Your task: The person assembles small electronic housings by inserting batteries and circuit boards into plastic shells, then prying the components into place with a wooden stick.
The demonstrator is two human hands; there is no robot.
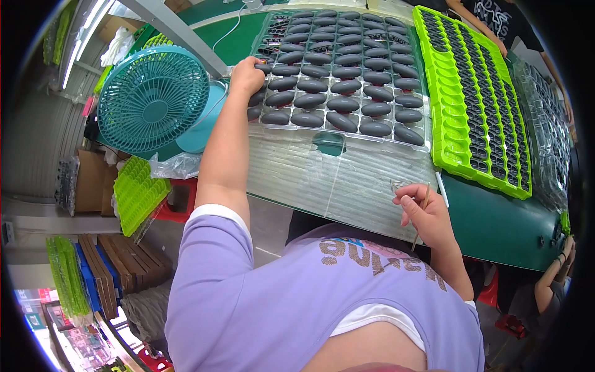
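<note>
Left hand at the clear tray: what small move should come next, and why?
Probably ease up the grey oval piece: the left hand is at it, by the left edge of the clear tray, while the right hand holds a thin tool away from it.

Worktop [496, 232]: kinda dark green
Front: ribbed see-through sheet [297, 170]
Middle: clear tray [419, 144]
Right: lime tray [451, 133]
Left: teal fan [155, 111]

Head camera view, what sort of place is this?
Likely an assembly workshop: a clear tray holds grey parts in rows, a green tray holds dark parts, and another person is at the bench.
</note>
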